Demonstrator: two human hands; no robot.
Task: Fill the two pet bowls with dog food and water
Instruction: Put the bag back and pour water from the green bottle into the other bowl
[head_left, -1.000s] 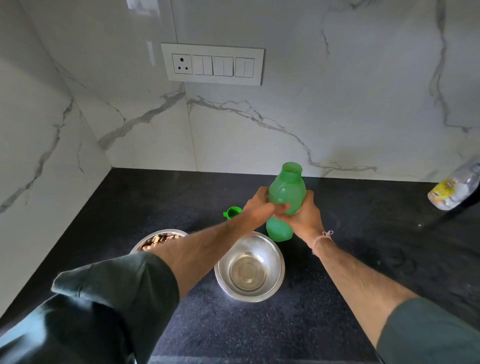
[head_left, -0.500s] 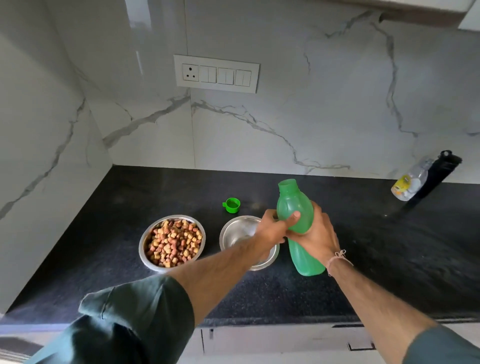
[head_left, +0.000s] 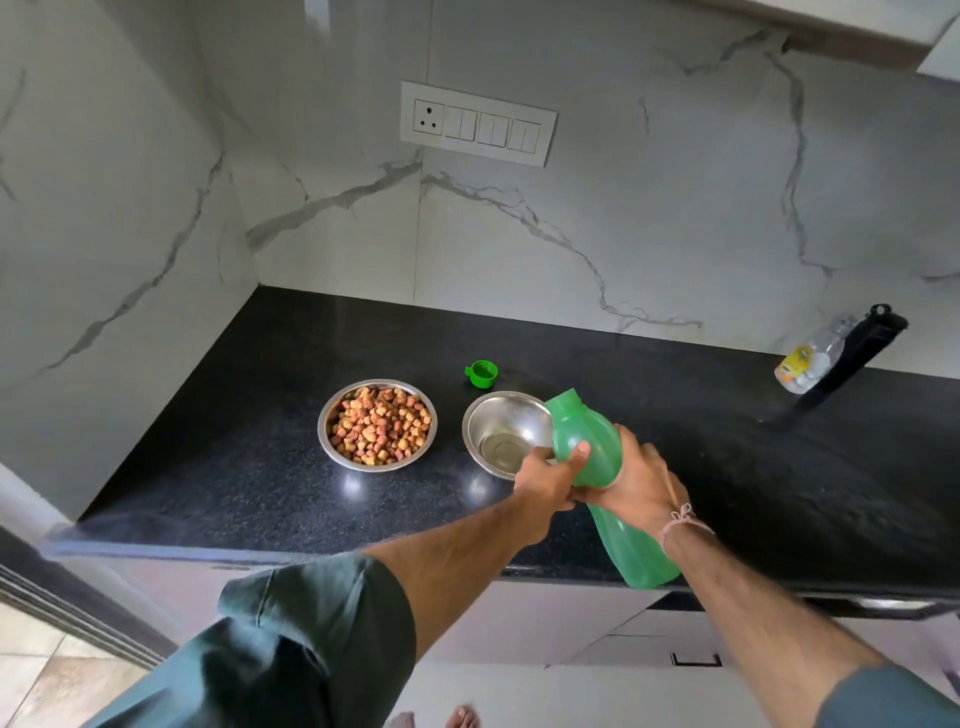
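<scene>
Both hands on tilted green bottle (head_left: 597, 452), mouth at the water bowl's rim.

Left hand (head_left: 543, 483) grips the bottle's middle, thumb laid flat across the front, other fingers hidden behind. Right hand (head_left: 641, 483) wraps it from the 3 o'clock side, fingers curled round, thread band (head_left: 683, 519) on the wrist. The bottle is uncapped and leans toward 11 o'clock; its open mouth overlaps the steel bowl (head_left: 493, 415) at that bowl's 3 o'clock edge. Whether that bowl holds any water cannot be told. At its 9 o'clock sits the second bowl (head_left: 324, 434), full of dog food (head_left: 379, 426). At its 11 o'clock, the green cap (head_left: 482, 373) on the black countertop (head_left: 727, 447).
</scene>
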